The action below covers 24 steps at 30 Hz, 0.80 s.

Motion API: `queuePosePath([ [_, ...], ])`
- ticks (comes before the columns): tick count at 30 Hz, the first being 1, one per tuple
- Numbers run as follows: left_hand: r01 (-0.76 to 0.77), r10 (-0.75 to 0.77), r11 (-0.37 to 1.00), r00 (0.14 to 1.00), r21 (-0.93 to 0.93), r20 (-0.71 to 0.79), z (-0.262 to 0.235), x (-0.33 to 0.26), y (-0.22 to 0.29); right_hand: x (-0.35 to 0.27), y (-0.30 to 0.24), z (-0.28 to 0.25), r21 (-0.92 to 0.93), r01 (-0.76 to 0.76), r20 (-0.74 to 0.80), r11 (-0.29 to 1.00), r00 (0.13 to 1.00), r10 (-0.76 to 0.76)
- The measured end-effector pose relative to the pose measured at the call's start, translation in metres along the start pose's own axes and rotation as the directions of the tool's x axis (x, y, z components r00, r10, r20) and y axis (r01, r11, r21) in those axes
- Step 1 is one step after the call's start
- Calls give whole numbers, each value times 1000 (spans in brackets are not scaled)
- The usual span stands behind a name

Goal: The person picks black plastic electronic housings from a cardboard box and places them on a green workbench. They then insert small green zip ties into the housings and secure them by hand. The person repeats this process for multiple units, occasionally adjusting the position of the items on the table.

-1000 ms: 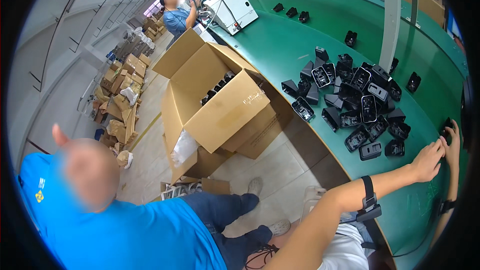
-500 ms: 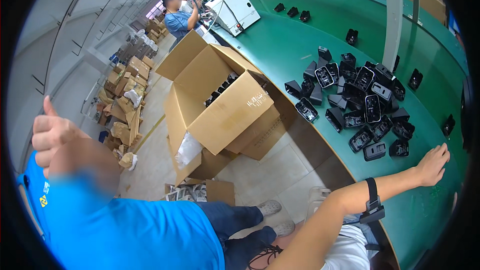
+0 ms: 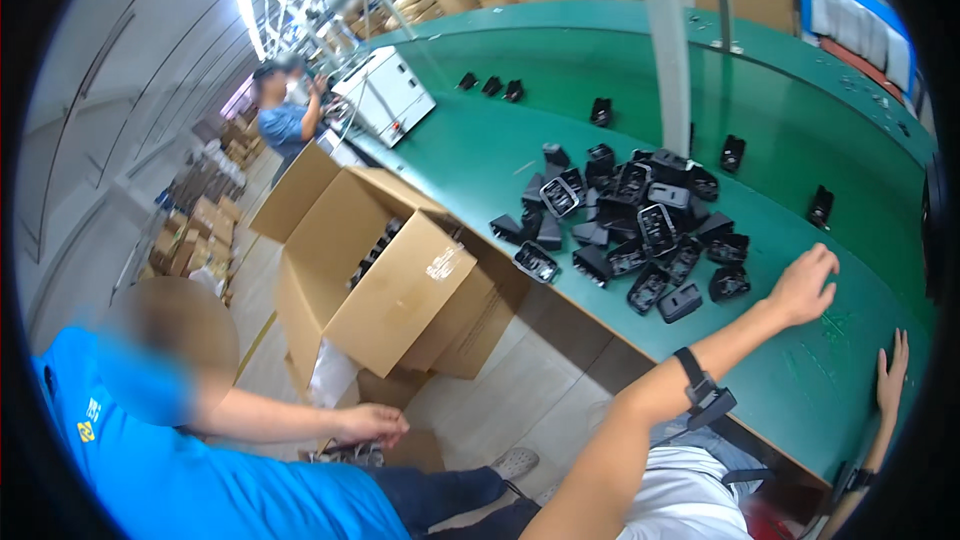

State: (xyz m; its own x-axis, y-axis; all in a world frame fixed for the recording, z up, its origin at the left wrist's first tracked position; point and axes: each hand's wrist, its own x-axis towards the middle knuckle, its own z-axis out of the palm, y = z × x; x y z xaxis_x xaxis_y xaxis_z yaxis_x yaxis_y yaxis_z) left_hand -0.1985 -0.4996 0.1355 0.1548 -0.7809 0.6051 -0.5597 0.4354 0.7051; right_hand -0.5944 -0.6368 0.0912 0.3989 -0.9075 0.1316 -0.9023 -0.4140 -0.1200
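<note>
My left hand [image 3: 805,286], at the end of the arm with a black strap, is over the green table to the right of a heap of black plastic housings [image 3: 628,225]. Its fingers are loosely bent and apart, with nothing in them. Farther right, at the rim of the view, my right hand [image 3: 892,372] lies with fingers stretched out and holds nothing. Closest to my left hand in the heap is a small black housing [image 3: 729,283]. Several housings show their hollow insides; others lie closed side up. A single housing [image 3: 821,207] stands beyond my left hand.
An open cardboard box [image 3: 395,290] with black parts inside stands left of the green table [image 3: 450,165]. A person in a blue shirt [image 3: 200,470] is at the lower left, one hand over the floor. A metal post [image 3: 668,50] rises behind the heap. A white machine [image 3: 385,95] stands farther off.
The view has shifted, so the table sits farther left in it. My right hand has come into sight. The blue-shirted person's raised thumb-up hand is now lowered near the box.
</note>
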Motion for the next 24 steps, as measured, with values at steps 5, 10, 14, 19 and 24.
queuePosePath([
  [5,-51,57,997,993,-54,101,-101,-43,80,-9,-8,18,12,2,-125,1000,992,0],
  [10,344,-183,870,890,-354,417,-193,-175,100,-21,-24,8,34,-67,-148,997,986,71],
  [14,770,-603,500,639,-397,479,-193,-307,43,-30,-38,-18,130,8,-253,991,967,25],
  [19,849,-890,455,436,268,131,-139,-515,-91,-8,-84,-23,166,107,-270,980,961,-59],
  [24,912,-883,384,316,146,346,-82,-428,-95,-20,-82,-23,134,-32,-251,990,966,65],
])
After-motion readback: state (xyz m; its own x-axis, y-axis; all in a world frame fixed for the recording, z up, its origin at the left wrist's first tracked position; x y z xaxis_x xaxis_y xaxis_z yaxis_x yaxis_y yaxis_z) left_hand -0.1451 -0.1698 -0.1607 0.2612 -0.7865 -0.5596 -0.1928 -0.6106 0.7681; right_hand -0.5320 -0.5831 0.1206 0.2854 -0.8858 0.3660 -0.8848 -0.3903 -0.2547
